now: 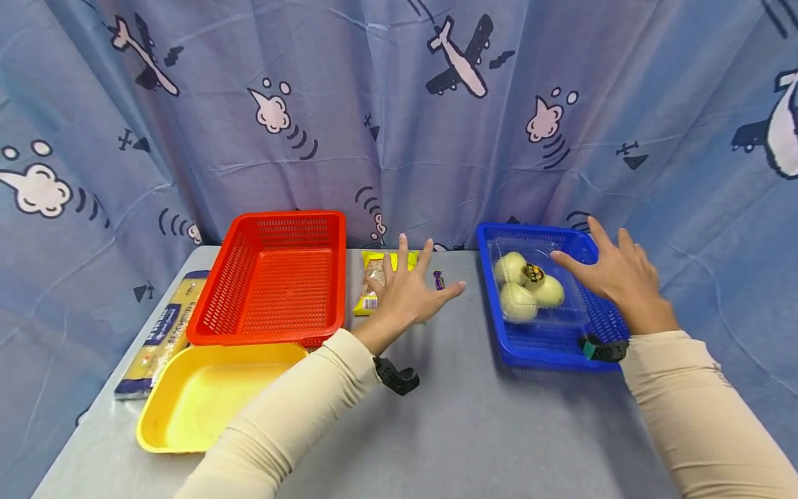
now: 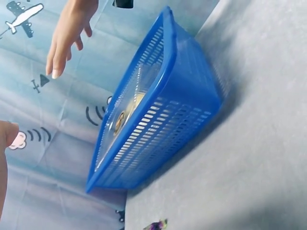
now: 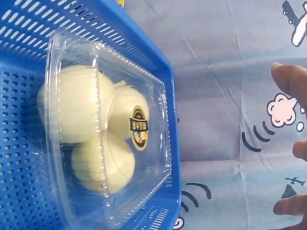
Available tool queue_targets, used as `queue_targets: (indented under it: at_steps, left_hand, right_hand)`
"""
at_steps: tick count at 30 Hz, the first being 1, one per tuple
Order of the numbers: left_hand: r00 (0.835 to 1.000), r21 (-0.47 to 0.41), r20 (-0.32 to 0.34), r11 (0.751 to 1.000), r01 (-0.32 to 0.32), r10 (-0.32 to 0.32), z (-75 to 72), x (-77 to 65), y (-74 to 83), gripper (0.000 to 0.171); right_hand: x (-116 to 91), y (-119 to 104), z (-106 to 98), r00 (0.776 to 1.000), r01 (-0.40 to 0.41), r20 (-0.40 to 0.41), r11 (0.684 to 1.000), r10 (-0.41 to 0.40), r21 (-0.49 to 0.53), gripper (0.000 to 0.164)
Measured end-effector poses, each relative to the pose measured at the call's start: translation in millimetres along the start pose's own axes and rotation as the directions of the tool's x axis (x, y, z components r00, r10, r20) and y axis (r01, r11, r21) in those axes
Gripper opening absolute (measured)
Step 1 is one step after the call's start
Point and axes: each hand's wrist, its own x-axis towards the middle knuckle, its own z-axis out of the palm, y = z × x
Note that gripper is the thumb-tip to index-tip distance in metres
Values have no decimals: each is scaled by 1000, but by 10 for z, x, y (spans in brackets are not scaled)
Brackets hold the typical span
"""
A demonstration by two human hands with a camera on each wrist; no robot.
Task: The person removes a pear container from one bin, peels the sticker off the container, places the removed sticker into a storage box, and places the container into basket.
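My right hand (image 1: 623, 277), fingers spread, hovers over the right side of the blue basket (image 1: 511, 350). In that basket lies a clear plastic box (image 3: 108, 134) with a dark and gold label, holding several pale round items (image 3: 76, 103) that look like peeled onions. My left hand (image 1: 408, 291) is held above the middle of the table with fingers spread and nothing in it. Behind it lies a yellow-edged packet (image 1: 368, 305), partly hidden by the fingers. A small purple wrapped candy (image 1: 439, 279) sits just right of that hand.
At the left stands a red basket (image 1: 289, 291), with a yellow tray (image 1: 218, 388) in front of it. A long yellow and blue package (image 1: 163, 329) lies along the table's left edge. A blue patterned curtain (image 1: 386, 125) hangs behind the grey table (image 1: 461, 430).
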Motion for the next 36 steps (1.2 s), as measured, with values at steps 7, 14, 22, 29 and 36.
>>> queue_targets:
  at_steps: [7, 14, 22, 29, 36]
  left_hand:
    - [1000, -53, 11, 998, -25, 26, 119, -45, 57, 95]
    - [999, -55, 7, 998, -36, 37, 235, -78, 131, 97]
    - [998, -46, 34, 997, -54, 56, 380, -117, 204, 98]
    - [994, -47, 77, 996, -71, 75, 543, -165, 278, 97]
    - [991, -27, 85, 994, -104, 106, 679, -201, 322, 96]
  right_hand:
    - [20, 64, 48, 1000, -2, 16, 1000, 2, 2, 103]
    - [52, 114, 81, 1000, -8, 28, 1000, 7, 21, 103]
    - [63, 203, 178, 999, -7, 41, 999, 6, 37, 103]
    - [48, 275, 253, 998, -10, 57, 999, 8, 43, 103]
    - [47, 315, 305, 999, -22, 40, 998, 20, 63, 100]
